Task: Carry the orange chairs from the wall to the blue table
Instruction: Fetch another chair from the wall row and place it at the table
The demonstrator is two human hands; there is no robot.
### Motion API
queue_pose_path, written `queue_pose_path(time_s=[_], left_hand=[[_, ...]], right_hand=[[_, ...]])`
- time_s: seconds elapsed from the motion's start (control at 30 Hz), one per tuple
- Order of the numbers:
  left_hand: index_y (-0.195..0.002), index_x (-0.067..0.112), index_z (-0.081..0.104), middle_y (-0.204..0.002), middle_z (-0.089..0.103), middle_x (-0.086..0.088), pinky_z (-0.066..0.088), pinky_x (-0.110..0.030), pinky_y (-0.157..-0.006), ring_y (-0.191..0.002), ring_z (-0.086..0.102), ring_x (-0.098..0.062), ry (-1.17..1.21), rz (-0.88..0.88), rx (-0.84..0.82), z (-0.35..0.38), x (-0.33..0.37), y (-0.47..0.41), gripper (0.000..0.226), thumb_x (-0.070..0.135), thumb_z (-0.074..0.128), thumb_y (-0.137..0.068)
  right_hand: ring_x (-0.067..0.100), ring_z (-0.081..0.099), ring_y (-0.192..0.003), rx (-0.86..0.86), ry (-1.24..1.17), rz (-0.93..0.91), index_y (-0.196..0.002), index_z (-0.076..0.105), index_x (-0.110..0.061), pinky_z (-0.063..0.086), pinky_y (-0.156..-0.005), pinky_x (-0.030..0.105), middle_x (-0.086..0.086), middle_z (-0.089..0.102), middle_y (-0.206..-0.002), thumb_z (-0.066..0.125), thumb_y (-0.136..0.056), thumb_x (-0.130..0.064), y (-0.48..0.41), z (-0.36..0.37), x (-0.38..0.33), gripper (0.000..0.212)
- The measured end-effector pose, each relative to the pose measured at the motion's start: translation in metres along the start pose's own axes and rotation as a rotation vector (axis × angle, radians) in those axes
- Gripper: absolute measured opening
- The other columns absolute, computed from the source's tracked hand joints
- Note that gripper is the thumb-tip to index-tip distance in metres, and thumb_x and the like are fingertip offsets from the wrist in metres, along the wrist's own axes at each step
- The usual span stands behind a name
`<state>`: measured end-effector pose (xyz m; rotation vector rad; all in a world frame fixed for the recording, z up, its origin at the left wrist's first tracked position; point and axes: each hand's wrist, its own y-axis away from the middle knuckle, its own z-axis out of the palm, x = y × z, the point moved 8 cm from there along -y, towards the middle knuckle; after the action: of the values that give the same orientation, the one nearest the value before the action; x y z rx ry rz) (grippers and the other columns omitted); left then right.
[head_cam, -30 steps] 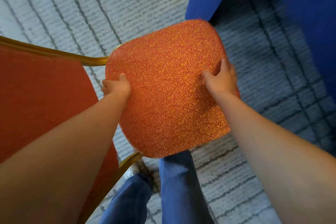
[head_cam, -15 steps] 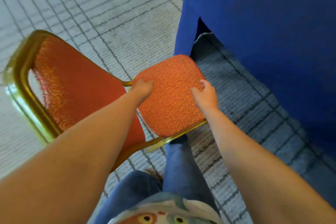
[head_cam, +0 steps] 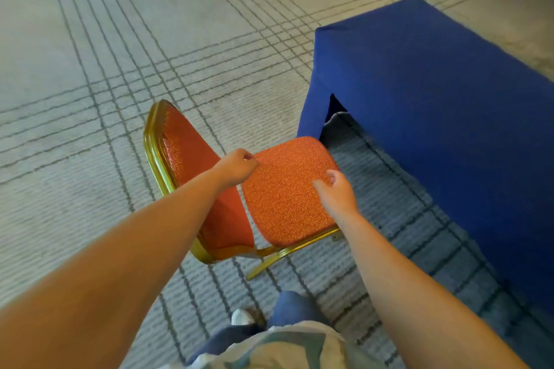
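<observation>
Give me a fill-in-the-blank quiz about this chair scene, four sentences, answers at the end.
1. The orange chair stands upright, its back turned away from the cloth-draped ___.
2. That cloth is ___.
3. The chair's metal frame is ___ coloured.
4. The left hand and right hand are both over the chair's ___.
Answers: table; blue; gold; seat.

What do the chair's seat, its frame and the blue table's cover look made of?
Seat: woven upholstery fabric, matte, orange swirl pattern, likely padded. Frame: probably metal, glossy gold finish, bright highlights along its ridges. Table cover: blue cloth, matte; it drapes to the floor with a slit at the corner.
</observation>
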<state>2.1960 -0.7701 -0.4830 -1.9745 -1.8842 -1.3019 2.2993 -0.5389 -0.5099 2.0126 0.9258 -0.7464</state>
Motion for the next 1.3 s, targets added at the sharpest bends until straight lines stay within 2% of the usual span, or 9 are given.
queue_pose_path(time_s=[0.07,0.17,0.33,0.47,0.63,0.83,1.13,1.23,1.3], left_hand=[[-0.107,0.012,0.063,-0.095,0.069,-0.011,0.053,-0.039,-0.077,-0.086,0.068,-0.027,-0.001,0.011,0.007,-0.009,0.003,0.004,0.026,0.033,0.052,-0.095],[-0.121,0.016,0.057,-0.09,0.064,0.001,0.046,-0.027,-0.06,-0.075,0.062,-0.015,-0.103,0.021,0.061,-0.026,0.007,0.003,0.037,0.041,0.051,-0.095],[-0.13,0.016,0.053,-0.111,0.065,-0.005,0.047,-0.031,-0.079,-0.09,0.058,-0.019,-0.19,0.055,0.068,-0.041,0.005,-0.009,0.044,0.042,0.049,-0.095],[-0.131,0.016,0.053,-0.11,0.067,-0.008,0.048,-0.032,-0.083,-0.098,0.062,-0.023,-0.262,0.08,0.002,-0.049,-0.004,-0.034,0.044,0.041,0.049,-0.095],[-0.132,0.015,0.051,-0.128,0.058,-0.009,0.045,-0.037,-0.094,-0.113,0.056,-0.027,-0.396,0.128,-0.15,-0.065,-0.018,-0.084,0.047,0.043,0.05,-0.094],[-0.103,0.016,0.055,-0.099,0.059,-0.007,0.043,-0.031,-0.082,-0.09,0.057,-0.023,-0.528,0.231,-0.329,-0.081,-0.033,-0.115,0.024,0.038,0.05,-0.095],[-0.078,0.02,0.053,-0.09,0.053,-0.009,0.037,-0.029,-0.073,-0.082,0.048,-0.019,-0.653,0.297,-0.506,-0.049,-0.053,-0.145,0.018,0.03,0.053,-0.092],[-0.096,0.008,0.066,-0.101,0.064,-0.014,0.041,-0.029,-0.078,-0.093,0.059,-0.025,-0.715,0.271,-0.564,-0.037,-0.063,-0.153,0.026,0.03,0.053,-0.092],[-0.088,0.008,0.065,-0.098,0.063,-0.016,0.041,-0.03,-0.077,-0.092,0.059,-0.025,-0.747,0.268,-0.595,-0.029,-0.066,-0.161,0.028,0.032,0.051,-0.094]], right_hand=[[0.016,0.052,-0.112,-0.028,0.046,-0.022,-0.14,0.045,-0.021,0.039,-0.087,0.029,0.005,0.048,-0.141,0.057,-0.088,-0.038,-0.002,0.003,-0.008,0.056],[0.006,0.049,-0.089,-0.073,0.103,-0.071,-0.142,0.043,-0.023,0.034,-0.067,0.021,0.001,0.049,-0.14,0.055,-0.09,-0.04,-0.009,0.01,-0.025,0.056],[-0.003,0.047,-0.074,-0.098,0.059,-0.089,-0.142,0.043,-0.021,0.034,-0.06,0.019,-0.003,0.053,-0.123,0.057,-0.09,-0.038,-0.02,0.028,-0.042,0.056],[0.015,0.058,-0.101,-0.061,0.026,-0.001,-0.137,0.047,-0.021,0.041,-0.079,0.028,0.002,0.056,-0.128,0.059,-0.088,-0.042,-0.03,0.044,-0.038,0.055],[0.02,0.06,-0.097,0.047,-0.07,0.163,-0.135,0.049,-0.018,0.048,-0.089,0.039,-0.001,0.062,-0.114,0.058,-0.089,-0.042,-0.033,0.081,-0.029,0.053],[0.008,0.054,-0.078,0.124,-0.072,0.304,-0.133,0.05,-0.016,0.042,-0.068,0.029,-0.009,0.058,-0.094,0.059,-0.091,-0.042,-0.012,0.128,-0.03,0.051],[0.03,0.05,-0.124,0.122,-0.183,0.549,-0.143,0.042,-0.006,0.041,-0.104,0.042,0.015,0.049,-0.14,0.058,-0.094,-0.037,0.029,0.174,0.0,0.06],[0.032,0.05,-0.124,0.112,-0.207,0.62,-0.141,0.042,-0.006,0.042,-0.102,0.042,0.015,0.049,-0.139,0.055,-0.095,-0.04,0.039,0.188,0.013,0.058],[0.03,0.054,-0.115,0.1,-0.231,0.653,-0.133,0.049,-0.008,0.044,-0.091,0.034,0.011,0.056,-0.125,0.055,-0.095,-0.034,0.037,0.195,0.022,0.046]])
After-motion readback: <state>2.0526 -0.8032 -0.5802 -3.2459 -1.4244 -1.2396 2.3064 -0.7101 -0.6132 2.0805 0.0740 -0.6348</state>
